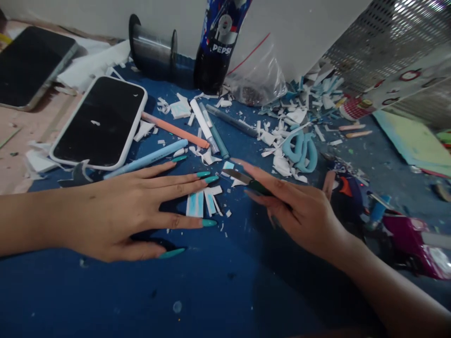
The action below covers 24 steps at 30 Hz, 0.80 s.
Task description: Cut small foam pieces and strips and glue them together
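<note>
My left hand [141, 206] lies flat on the blue table [169, 291], fingers spread. Its fingertips reach over small cut pieces of white and light-blue paper [195, 204]. In my right hand [303, 211] is a craft knife [243, 178] with a dark green handle, its blade pointing left. A small blue-and-white scrap [228, 166] is beside the blade tip; whether they touch I cannot tell. Close above my left fingers are a light-blue pen [151, 157], an orange pen [176, 130] and a white pen [204, 126].
Two phones, one in a white case [100, 122] and one dark [33, 65], lie at the left. A clear spool [153, 49], Pepsi bottle [218, 51] and zip bag [257, 80] stand behind. Blue scissors [301, 150] lie among scraps; a magenta object [416, 244] is at right.
</note>
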{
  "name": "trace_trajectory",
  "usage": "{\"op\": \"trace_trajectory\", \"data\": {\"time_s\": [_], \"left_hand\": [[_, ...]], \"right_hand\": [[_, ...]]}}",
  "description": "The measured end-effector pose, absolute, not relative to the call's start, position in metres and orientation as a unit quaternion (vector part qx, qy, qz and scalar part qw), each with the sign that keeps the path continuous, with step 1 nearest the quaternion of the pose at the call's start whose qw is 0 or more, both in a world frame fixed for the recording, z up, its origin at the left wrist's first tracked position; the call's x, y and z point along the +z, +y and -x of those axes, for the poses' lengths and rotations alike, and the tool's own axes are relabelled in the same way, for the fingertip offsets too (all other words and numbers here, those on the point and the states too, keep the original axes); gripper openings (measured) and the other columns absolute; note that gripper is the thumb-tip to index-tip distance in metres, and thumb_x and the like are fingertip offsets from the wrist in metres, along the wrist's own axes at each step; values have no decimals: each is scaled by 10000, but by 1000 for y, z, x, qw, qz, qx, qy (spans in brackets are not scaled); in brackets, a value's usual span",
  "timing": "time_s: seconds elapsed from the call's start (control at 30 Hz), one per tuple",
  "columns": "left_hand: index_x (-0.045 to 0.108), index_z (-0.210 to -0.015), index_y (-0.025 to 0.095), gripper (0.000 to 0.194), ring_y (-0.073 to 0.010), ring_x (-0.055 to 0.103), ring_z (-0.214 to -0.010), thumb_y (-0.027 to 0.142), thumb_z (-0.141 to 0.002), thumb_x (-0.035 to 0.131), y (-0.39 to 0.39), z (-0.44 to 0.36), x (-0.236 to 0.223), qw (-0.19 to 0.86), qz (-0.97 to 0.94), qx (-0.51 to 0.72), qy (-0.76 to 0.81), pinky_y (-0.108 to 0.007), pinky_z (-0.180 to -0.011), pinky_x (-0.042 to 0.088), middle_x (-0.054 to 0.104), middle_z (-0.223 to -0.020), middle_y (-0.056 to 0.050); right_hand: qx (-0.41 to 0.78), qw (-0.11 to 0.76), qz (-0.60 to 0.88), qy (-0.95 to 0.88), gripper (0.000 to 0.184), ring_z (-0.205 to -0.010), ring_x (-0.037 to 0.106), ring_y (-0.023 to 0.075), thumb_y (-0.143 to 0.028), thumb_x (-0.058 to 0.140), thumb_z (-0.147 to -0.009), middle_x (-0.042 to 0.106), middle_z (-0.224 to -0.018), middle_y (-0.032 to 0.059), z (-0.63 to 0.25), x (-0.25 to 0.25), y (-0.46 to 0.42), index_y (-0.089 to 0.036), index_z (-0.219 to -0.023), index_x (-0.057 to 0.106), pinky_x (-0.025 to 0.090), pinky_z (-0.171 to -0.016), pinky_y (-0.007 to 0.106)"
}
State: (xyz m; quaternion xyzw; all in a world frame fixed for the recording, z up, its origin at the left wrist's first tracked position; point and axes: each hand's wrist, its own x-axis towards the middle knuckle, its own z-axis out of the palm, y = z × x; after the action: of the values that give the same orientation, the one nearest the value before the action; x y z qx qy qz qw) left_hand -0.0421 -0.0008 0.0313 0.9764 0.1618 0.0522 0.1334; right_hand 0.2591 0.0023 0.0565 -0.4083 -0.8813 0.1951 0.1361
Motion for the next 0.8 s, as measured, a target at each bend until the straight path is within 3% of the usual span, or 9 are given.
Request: {"op": "trace_trajectory", "data": {"time_s": [0.13,0.3,0.4,0.53,0.6,0.7,0.8], "left_hand": [[286,-1457,320,618,-354,295,-1386,428,-893,515,-1,42,32,134,-977,63,152,-532,-1123,265,177,-1561,-99],[262,-1470,287,611,-400,393,-1319,401,-908,474,-4,41,32,128,-977,83,148,-491,-981,455,133,-1562,-153],[304,-1452,257,557,-401,364,-1331,356,-924,450,-8,33,33,109,-980,91,142,-517,-963,459,143,-1541,-196],[322,-1438,253,529,-349,283,-1384,291,-927,451,-15,22,33,111,-977,105,149,-490,-1004,440,139,-1543,-183],[367,-1406,294,479,-315,265,-1397,277,-933,439,-19,21,34,124,-974,120,144,-474,-1040,411,151,-1550,-133],[446,-1329,276,383,-264,339,-1350,259,-959,350,-22,23,38,143,-953,207,167,-415,-1075,369,270,-1501,-95],[500,-1212,189,297,-206,512,-1103,225,-956,353,-21,20,46,165,-901,298,268,-325,-937,445,510,-1210,-111]], "right_hand": [[358,197,489,-771,205,-387,430,44,-324,562,-895,466,-540,-70,-248,58,-6,-186,-1035,618,361,-417,180],[462,241,506,-687,326,-464,404,46,-416,684,-783,530,-659,-40,-241,54,-12,-179,-988,596,343,-434,187],[513,240,486,-666,331,-481,342,31,-406,741,-721,560,-747,-21,-236,51,-13,-172,-912,607,344,-452,189],[546,230,488,-641,276,-471,297,39,-380,751,-714,427,-561,-61,-231,49,-17,-152,-706,596,286,-430,196],[547,228,493,-638,286,-473,322,48,-387,737,-729,433,-534,-54,-231,49,-17,-147,-665,596,291,-437,207],[554,230,478,-642,290,-481,383,62,-401,728,-735,538,-556,-16,-233,48,-15,-143,-662,617,308,-440,215],[557,233,470,-644,292,-473,420,69,-403,740,-719,589,-562,7,-235,48,-14,-139,-649,638,310,-423,210]]}}
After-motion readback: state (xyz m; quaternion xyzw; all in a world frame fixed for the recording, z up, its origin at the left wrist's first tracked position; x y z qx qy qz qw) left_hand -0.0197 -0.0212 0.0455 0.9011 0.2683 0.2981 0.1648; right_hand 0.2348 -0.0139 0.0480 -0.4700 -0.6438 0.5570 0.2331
